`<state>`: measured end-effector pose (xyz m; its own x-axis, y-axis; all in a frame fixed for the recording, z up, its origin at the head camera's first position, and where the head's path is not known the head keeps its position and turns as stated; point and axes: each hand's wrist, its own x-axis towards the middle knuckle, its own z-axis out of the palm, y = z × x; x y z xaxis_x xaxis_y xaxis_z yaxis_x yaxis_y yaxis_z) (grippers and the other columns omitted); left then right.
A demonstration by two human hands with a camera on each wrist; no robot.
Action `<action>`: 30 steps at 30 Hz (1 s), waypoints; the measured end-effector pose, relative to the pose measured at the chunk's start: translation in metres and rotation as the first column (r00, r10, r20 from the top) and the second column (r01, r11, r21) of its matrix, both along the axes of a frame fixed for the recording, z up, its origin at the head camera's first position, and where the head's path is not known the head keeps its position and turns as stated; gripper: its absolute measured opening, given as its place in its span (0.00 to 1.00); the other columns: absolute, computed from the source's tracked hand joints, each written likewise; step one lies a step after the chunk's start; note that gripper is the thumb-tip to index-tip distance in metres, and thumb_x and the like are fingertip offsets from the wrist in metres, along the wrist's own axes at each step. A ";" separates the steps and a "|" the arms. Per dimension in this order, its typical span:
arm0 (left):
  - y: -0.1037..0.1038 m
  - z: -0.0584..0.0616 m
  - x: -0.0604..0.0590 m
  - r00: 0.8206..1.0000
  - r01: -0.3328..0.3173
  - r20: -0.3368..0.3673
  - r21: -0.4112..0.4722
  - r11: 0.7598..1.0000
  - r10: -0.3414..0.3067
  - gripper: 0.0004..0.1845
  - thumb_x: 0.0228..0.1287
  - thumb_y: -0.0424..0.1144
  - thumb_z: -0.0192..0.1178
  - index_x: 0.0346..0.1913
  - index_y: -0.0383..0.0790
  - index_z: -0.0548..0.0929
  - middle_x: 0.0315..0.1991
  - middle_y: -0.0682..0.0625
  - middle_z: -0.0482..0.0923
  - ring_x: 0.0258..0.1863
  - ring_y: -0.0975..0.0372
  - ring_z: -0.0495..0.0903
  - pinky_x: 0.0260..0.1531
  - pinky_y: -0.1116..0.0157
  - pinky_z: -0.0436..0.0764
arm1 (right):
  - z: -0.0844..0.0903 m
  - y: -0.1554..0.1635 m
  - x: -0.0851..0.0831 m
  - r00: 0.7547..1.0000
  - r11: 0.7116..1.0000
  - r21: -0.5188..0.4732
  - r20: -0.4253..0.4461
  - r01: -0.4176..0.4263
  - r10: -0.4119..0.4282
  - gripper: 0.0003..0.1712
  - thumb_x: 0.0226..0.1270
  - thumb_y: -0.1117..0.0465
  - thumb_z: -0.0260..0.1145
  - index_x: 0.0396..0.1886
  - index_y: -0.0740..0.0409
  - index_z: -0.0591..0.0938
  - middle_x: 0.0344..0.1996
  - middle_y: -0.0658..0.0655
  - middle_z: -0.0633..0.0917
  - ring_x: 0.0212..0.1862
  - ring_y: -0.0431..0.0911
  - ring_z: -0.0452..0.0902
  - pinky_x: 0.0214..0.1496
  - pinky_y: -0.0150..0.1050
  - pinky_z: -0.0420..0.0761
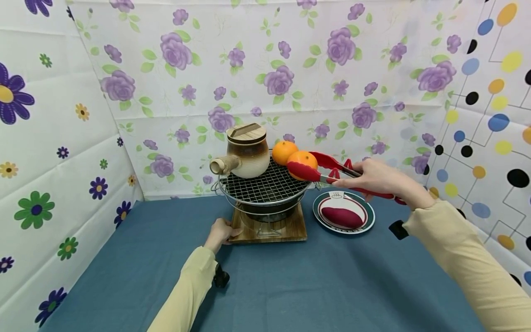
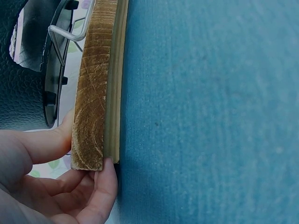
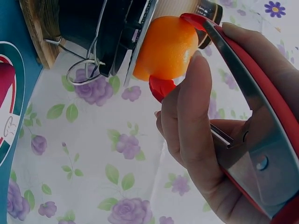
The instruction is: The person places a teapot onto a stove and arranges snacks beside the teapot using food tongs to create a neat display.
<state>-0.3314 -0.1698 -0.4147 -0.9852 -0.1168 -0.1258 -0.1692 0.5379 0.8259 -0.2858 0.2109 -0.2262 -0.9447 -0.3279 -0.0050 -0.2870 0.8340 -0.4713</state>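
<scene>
Right hand [image 1: 375,179] squeezes red tongs [image 1: 332,174] around an orange [image 1: 302,161] at the grill's [image 1: 265,188] edge; left hand [image 1: 218,233] grips the wooden base [image 1: 286,229]; one orange [image 1: 284,151] already sits there.

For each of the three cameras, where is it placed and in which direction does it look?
Head: above, looking forward and down at grill, pot, plate; both sleeves show.
Left wrist: low beside left hand, facing the wooden board.
Right wrist: under right hand, facing the tongs pinching an orange.
Shared: head and right wrist both show that orange.
</scene>
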 end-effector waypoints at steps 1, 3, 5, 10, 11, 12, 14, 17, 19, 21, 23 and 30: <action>0.000 0.000 0.000 1.000 0.001 -0.001 -0.002 1.000 -0.001 0.24 0.53 0.33 0.66 0.48 0.19 0.72 0.38 0.33 0.73 0.33 0.49 0.77 0.24 0.59 0.79 | 0.000 -0.001 0.000 1.000 1.000 0.006 0.000 0.006 -0.006 0.35 0.49 0.31 0.62 0.24 0.61 0.69 0.15 0.55 0.70 0.19 0.48 0.77 0.27 0.39 0.71; 0.000 0.000 0.000 1.000 -0.006 0.001 0.002 1.000 0.006 0.22 0.53 0.33 0.66 0.46 0.20 0.73 0.36 0.35 0.73 0.31 0.49 0.77 0.24 0.58 0.79 | 0.001 -0.002 0.001 1.000 1.000 0.006 0.007 0.012 -0.012 0.35 0.48 0.31 0.62 0.25 0.61 0.70 0.15 0.55 0.70 0.20 0.49 0.78 0.28 0.40 0.72; 0.000 -0.001 -0.003 1.000 -0.013 0.010 0.006 1.000 0.013 0.20 0.52 0.33 0.67 0.43 0.21 0.76 0.34 0.36 0.74 0.30 0.50 0.77 0.24 0.57 0.79 | 0.001 -0.003 0.001 1.000 1.000 0.000 0.015 0.015 -0.015 0.36 0.48 0.31 0.62 0.25 0.61 0.70 0.15 0.55 0.70 0.20 0.49 0.77 0.29 0.40 0.73; -0.006 -0.015 -0.016 1.000 -0.001 0.004 0.015 1.000 0.001 0.17 0.48 0.37 0.70 0.34 0.25 0.79 0.26 0.39 0.74 0.23 0.53 0.76 0.20 0.58 0.79 | -0.001 -0.005 0.000 0.999 1.000 -0.023 0.032 0.009 -0.008 0.36 0.48 0.31 0.63 0.28 0.62 0.71 0.16 0.57 0.73 0.19 0.48 0.77 0.29 0.40 0.75; -0.007 -0.016 -0.017 1.000 0.000 0.006 0.015 1.000 0.000 0.17 0.48 0.37 0.70 0.33 0.26 0.79 0.25 0.39 0.74 0.23 0.53 0.76 0.20 0.58 0.79 | -0.002 -0.006 -0.001 0.999 1.000 -0.023 0.036 0.011 -0.010 0.36 0.48 0.31 0.63 0.29 0.62 0.72 0.17 0.57 0.73 0.19 0.48 0.77 0.29 0.41 0.75; -0.007 -0.017 -0.018 1.000 0.003 0.006 0.015 1.000 -0.003 0.17 0.48 0.37 0.71 0.34 0.26 0.79 0.25 0.40 0.74 0.23 0.53 0.75 0.20 0.58 0.79 | -0.003 -0.006 -0.001 0.999 1.000 -0.023 0.037 0.012 -0.011 0.36 0.47 0.31 0.63 0.28 0.62 0.72 0.17 0.57 0.73 0.20 0.48 0.77 0.29 0.41 0.75; -0.005 -0.016 -0.017 1.000 -0.003 0.006 0.021 1.000 0.003 0.16 0.48 0.36 0.70 0.34 0.26 0.79 0.25 0.40 0.74 0.23 0.53 0.75 0.21 0.58 0.79 | -0.004 -0.007 -0.002 0.999 1.000 -0.020 0.039 0.018 -0.017 0.37 0.47 0.30 0.62 0.28 0.62 0.72 0.17 0.57 0.74 0.20 0.47 0.78 0.29 0.41 0.74; -0.002 -0.008 -0.009 1.000 -0.021 0.012 0.021 1.000 0.021 0.13 0.51 0.33 0.68 0.36 0.26 0.79 0.26 0.41 0.74 0.24 0.54 0.75 0.23 0.57 0.79 | -0.005 -0.008 -0.002 0.999 1.000 -0.007 0.031 0.021 -0.021 0.37 0.46 0.29 0.62 0.26 0.61 0.72 0.16 0.57 0.74 0.19 0.47 0.77 0.29 0.41 0.74; -0.001 -0.005 -0.004 1.000 -0.015 -0.001 0.021 1.000 0.015 0.10 0.52 0.33 0.67 0.31 0.27 0.79 0.24 0.42 0.73 0.22 0.56 0.74 0.23 0.58 0.79 | -0.005 -0.009 -0.002 0.999 1.000 0.001 0.027 0.021 -0.021 0.37 0.46 0.28 0.61 0.25 0.61 0.71 0.16 0.57 0.74 0.19 0.47 0.77 0.29 0.41 0.73; 0.000 -0.002 -0.001 1.000 -0.006 -0.005 0.018 1.000 0.006 0.10 0.53 0.33 0.67 0.27 0.30 0.78 0.21 0.44 0.72 0.20 0.57 0.73 0.23 0.58 0.79 | -0.005 -0.009 -0.002 1.000 1.000 0.012 0.020 0.021 -0.022 0.38 0.46 0.28 0.61 0.24 0.61 0.70 0.16 0.57 0.74 0.19 0.47 0.77 0.29 0.41 0.72; 0.000 -0.001 0.000 1.000 -0.002 -0.003 0.021 1.000 0.002 0.10 0.53 0.34 0.67 0.25 0.32 0.76 0.21 0.45 0.71 0.19 0.58 0.72 0.23 0.58 0.79 | -0.005 -0.010 -0.002 1.000 0.999 0.026 0.012 0.022 -0.022 0.38 0.45 0.27 0.60 0.24 0.61 0.70 0.16 0.57 0.74 0.18 0.47 0.76 0.28 0.41 0.72; -0.001 -0.003 -0.001 1.000 0.007 -0.004 0.019 1.000 -0.006 0.16 0.53 0.33 0.66 0.38 0.23 0.75 0.26 0.42 0.71 0.22 0.57 0.74 0.24 0.59 0.80 | -0.006 -0.013 -0.004 0.999 0.999 0.031 0.023 0.027 -0.028 0.38 0.45 0.28 0.61 0.26 0.61 0.70 0.14 0.56 0.72 0.18 0.47 0.76 0.27 0.41 0.71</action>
<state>-0.3328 -0.1710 -0.4174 -0.9864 -0.1080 -0.1243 -0.1627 0.5236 0.8363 -0.2895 0.1981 -0.2327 -0.9529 -0.3010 -0.0368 -0.2528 0.8555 -0.4519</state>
